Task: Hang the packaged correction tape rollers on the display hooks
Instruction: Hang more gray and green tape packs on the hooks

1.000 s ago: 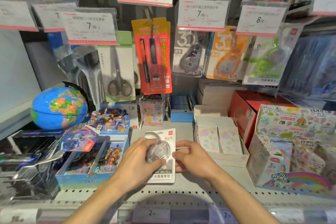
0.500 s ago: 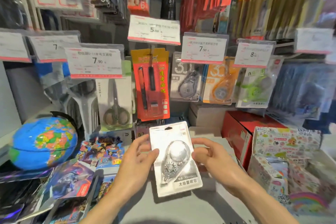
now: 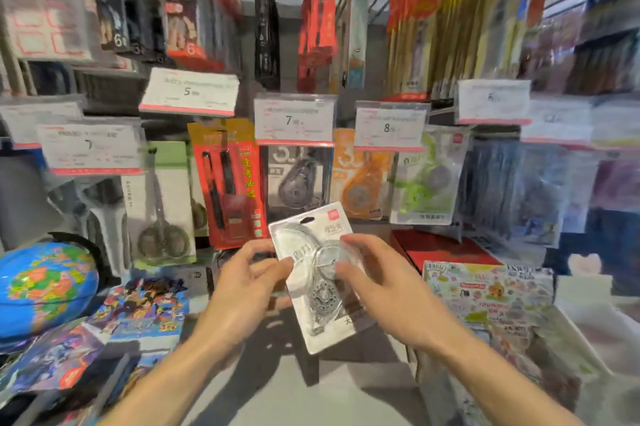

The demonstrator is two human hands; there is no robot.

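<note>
A white card pack with a clear correction tape roller (image 3: 320, 282) is held up in front of the display, tilted, its hang hole at the top. My left hand (image 3: 247, 290) pinches its left edge and my right hand (image 3: 375, 282) grips its right side over the blister. Behind it hang other correction tape packs on hooks: a grey one (image 3: 298, 180), an orange one (image 3: 360, 176) and a green one (image 3: 427, 180), under price tags marked 7 (image 3: 294, 119) and 8 (image 3: 389, 128). The hooks themselves are hidden by the tags.
Scissors packs (image 3: 161, 204) and a red pen pack (image 3: 230, 183) hang to the left. A blue globe (image 3: 45, 287), comic card boxes (image 3: 142, 308), a red box (image 3: 443, 247) and a patterned box (image 3: 488, 301) crowd the shelf below. More goods hang above.
Both hands have lifted the white pack off the shelf and raised it toward the hanging rollers. The view has tilted upward and blurred.
</note>
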